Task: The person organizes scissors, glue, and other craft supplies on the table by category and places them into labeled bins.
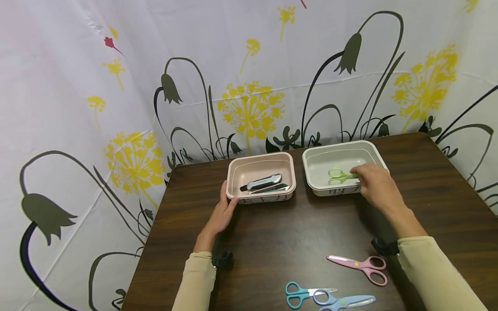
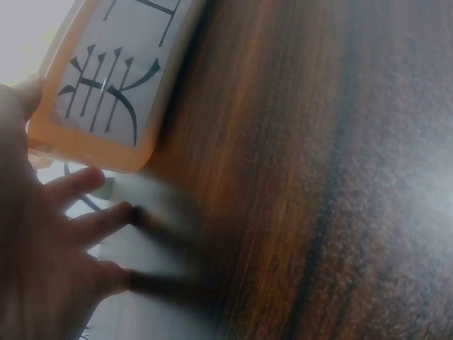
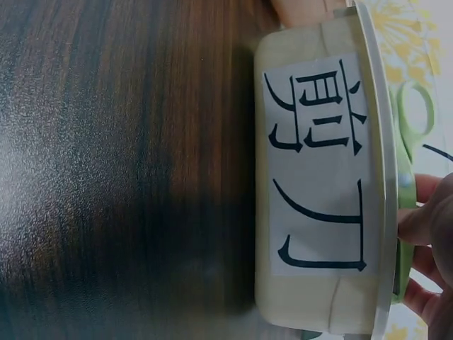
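My right hand pinches a pair of green scissors by the blade end, over the pale greenish-white bin at the back right. In the right wrist view the scissors show above that bin's rim, handle loops away from the fingers. My left hand rests against the front left corner of the beige-pink bin, thumb at its rim, the other fingers spread beside it. Two utility knives, a silver one and a darker one, lie inside that bin.
Pink scissors, teal scissors and light blue scissors lie on the near part of the dark wooden table. Labels with characters are on the bins' fronts. A flowered curtain hangs behind the table.
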Motion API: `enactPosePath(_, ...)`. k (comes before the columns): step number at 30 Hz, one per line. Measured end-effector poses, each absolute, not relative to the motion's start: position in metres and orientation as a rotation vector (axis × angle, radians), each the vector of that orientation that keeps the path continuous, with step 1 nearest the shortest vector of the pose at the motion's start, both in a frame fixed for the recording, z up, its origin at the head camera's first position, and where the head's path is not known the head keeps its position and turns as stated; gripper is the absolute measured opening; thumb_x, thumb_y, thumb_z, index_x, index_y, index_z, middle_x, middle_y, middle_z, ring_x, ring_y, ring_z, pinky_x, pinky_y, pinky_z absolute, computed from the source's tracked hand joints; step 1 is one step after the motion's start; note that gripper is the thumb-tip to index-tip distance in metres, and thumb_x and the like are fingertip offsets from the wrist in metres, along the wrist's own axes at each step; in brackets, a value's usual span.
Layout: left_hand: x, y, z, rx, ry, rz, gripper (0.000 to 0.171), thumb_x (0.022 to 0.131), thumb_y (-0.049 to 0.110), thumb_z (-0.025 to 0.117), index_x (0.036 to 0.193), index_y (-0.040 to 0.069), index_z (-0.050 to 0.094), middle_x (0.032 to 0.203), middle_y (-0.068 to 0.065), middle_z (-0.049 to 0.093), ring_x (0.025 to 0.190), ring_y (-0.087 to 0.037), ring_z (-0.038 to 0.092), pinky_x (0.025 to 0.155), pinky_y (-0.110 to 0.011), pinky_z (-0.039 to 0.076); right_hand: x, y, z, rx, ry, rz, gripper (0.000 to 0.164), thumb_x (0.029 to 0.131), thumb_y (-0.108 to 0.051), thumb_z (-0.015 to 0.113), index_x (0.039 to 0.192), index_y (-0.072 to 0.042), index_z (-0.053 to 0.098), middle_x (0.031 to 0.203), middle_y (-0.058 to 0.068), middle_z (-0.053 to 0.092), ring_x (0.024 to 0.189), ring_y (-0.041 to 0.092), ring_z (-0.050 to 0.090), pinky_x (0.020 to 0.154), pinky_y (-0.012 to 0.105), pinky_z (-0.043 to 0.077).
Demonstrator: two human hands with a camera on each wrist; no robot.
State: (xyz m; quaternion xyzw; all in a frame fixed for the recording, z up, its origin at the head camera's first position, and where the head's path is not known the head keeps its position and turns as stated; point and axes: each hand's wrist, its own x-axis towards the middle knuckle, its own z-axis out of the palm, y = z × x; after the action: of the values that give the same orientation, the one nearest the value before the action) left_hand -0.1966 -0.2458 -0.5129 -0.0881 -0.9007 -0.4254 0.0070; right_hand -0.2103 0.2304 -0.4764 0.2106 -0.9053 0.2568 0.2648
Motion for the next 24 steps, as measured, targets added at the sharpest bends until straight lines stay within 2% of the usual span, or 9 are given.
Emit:
enactPosePath(2,-0.197,-0.245,-0.513,-0.274,-2.818,-1.333,0.071,0.105,0.039,0.045,0.158,0.027,-0.001,0.157,-0.019,0.026,0.135,-0.038,0.037,0.108,-0.056,0.029,-0.212,0.230,-0.477,0.603,-2.458,0.688,0.033,0.074,0.015,0.056,0.100,-0.001,0.069,0.092,0.013,0.068,0.088,0.034,0.062,0.079,0.050,0.046)
enactPosePath(7,-0.197,-0.245,-0.513,-0.290,-2.812,-1.331,0.071,0.105,0.038,0.044,0.158,0.022,0.000,0.158,-0.019,0.024,0.136,-0.039,0.036,0.108,-0.057,0.028,-0.213,0.230,-0.474,0.624,-2.526,0.702,0.033,0.077,0.015,0.053,0.100,-0.001,0.070,0.094,0.013,0.070,0.091,0.035,0.063,0.081,0.050,0.047)
enactPosePath(12,-0.196,-0.245,-0.512,-0.263,-2.822,-1.337,0.071,0.105,0.039,0.045,0.158,0.026,-0.001,0.158,-0.019,0.024,0.136,-0.038,0.035,0.109,-0.056,0.027,-0.214,0.231,-0.470,0.637,-2.635,0.721,0.037,0.078,0.014,0.049,0.104,0.000,0.071,0.099,0.016,0.070,0.094,0.038,0.063,0.084,0.052,0.046)
enactPosePath(18,-0.197,-0.244,-0.511,-0.257,-2.815,-1.328,0.071,0.105,0.037,0.045,0.158,0.019,0.001,0.157,-0.020,0.025,0.136,-0.038,0.036,0.109,-0.056,0.028,-0.217,0.233,-0.468,0.642,-2.744,0.759,0.038,0.078,0.015,0.049,0.108,0.003,0.070,0.103,0.020,0.069,0.099,0.039,0.062,0.087,0.055,0.045)
enactPosePath(24,-0.196,-0.244,-0.511,-0.247,-2.828,-1.330,0.072,0.105,0.038,0.045,0.158,0.023,0.000,0.158,-0.018,0.024,0.137,-0.038,0.035,0.109,-0.056,0.027,-0.218,0.234,-0.466,0.650,-2.802,0.800,0.033,0.083,0.012,0.050,0.107,0.003,0.070,0.101,0.018,0.070,0.095,0.036,0.064,0.085,0.054,0.047)
